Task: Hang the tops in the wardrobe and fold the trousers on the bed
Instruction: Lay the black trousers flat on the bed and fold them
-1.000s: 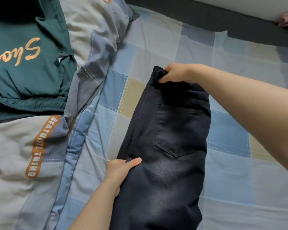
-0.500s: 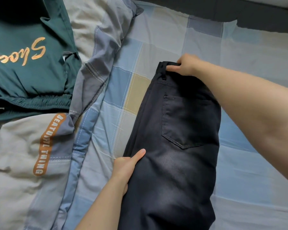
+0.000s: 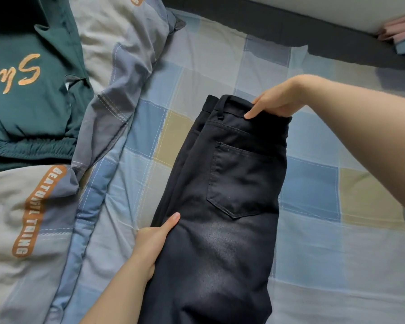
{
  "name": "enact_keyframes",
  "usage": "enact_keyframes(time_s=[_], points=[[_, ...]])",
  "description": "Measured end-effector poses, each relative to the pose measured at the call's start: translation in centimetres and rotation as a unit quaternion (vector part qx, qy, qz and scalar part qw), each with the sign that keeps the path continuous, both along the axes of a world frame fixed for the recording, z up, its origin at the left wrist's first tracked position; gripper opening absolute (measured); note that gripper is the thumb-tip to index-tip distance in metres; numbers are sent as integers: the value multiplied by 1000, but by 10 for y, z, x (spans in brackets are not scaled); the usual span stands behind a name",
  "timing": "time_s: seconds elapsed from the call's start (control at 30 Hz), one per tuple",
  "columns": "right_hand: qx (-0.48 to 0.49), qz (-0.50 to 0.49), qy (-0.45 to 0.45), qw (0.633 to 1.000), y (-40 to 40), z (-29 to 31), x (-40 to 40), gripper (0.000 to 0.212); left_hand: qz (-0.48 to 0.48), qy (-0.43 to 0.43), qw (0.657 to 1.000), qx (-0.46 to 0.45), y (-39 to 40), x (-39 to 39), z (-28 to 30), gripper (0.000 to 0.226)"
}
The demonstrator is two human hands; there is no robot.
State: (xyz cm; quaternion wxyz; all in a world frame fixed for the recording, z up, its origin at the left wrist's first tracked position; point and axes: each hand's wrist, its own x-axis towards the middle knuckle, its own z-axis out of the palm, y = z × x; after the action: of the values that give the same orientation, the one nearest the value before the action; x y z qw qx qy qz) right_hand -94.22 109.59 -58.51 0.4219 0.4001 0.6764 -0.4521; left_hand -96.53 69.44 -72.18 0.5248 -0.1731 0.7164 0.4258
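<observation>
On the far left lies a dark green top with gold writing (image 3: 26, 90), flat on a grey and blue quilt with an orange word stripe (image 3: 36, 211). The quilt is bunched up along the left side of the bed with the blue, grey and yellow checked sheet (image 3: 313, 183).

Your left hand (image 3: 153, 242) holds the left edge of the dark blue-black jeans (image 3: 222, 218), about halfway down. Your thumb lies flat on top of the cloth. Your other fingers are tucked under the edge, so the edge sits squeezed between them.

The jeans lie in the middle of the bed, folded long, one leg over the other. The back pocket faces up. The waist end points away from you.

Your right hand (image 3: 278, 100) holds the waistband at the top right corner. Your fingers (image 3: 255, 111) curl over the band and pinch it.

At the far right corner, some pink and blue cloth (image 3: 402, 36) pokes into view.
</observation>
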Motion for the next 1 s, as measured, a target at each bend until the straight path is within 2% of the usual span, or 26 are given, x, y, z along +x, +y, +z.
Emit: enact_keyframes(time_s=[0.07, 0.13, 0.2, 0.23, 0.3, 0.33, 0.4, 0.47, 0.5, 0.57, 0.63, 0.67, 0.73, 0.8, 0.87, 0.93, 1.0], points=[[108, 34, 46, 993, -6, -5, -2, 18, 1, -4, 1000, 4, 1, 0, 1, 62], [253, 82, 159, 951, -13, -18, -10, 23, 6, -11, 1000, 7, 2, -1, 3, 62], [333, 61, 245, 908, -17, -34, -20, 28, 10, -27, 1000, 9, 3, -3, 6, 61], [355, 67, 247, 899, -19, -43, -24, 31, 11, -29, 999, 9, 3, -4, 7, 61], [382, 128, 179, 898, -24, -62, -24, 45, 16, -20, 1000, 9, 4, -4, 6, 59], [413, 159, 156, 883, -26, -69, -22, 52, 20, -10, 1000, 8, 6, -4, 6, 58], [528, 164, 184, 813, -35, -77, -14, 58, 22, 6, 1000, 2, 6, -3, 4, 57], [622, 75, 274, 730, -50, -73, 3, 51, 25, 14, 1000, 2, 5, -2, 3, 56], [639, -12, 325, 697, -58, -70, 17, 44, 24, 15, 1000, 2, 4, -3, 3, 56], [602, -227, 394, 656, -77, -72, 62, 32, 16, 8, 1000, 5, 2, -3, 4, 57], [498, -442, 386, 638, -109, -82, 115, 20, 9, 6, 1000, 11, 2, -5, 5, 58], [443, -515, 357, 641, -133, -89, 143, 18, 9, 12, 1000, 15, 2, -4, 6, 58], [361, -540, 319, 690, -189, -103, 191, 18, 15, 27, 999, 16, 3, -5, 5, 59], [320, -475, 311, 758, -247, -112, 226, 19, 8, 37, 999, 17, 3, -5, 5, 64], [273, -405, 324, 810, -287, -117, 241, 26, -2, 45, 999, 22, 2, -8, 3, 70], [246, -345, 352, 834, -307, -117, 244, 35, -16, 47, 998, 30, 0, -9, 3, 71], [262, -274, 366, 850, -309, -115, 240, 45, -21, 38, 998, 48, -7, -10, 5, 67]])
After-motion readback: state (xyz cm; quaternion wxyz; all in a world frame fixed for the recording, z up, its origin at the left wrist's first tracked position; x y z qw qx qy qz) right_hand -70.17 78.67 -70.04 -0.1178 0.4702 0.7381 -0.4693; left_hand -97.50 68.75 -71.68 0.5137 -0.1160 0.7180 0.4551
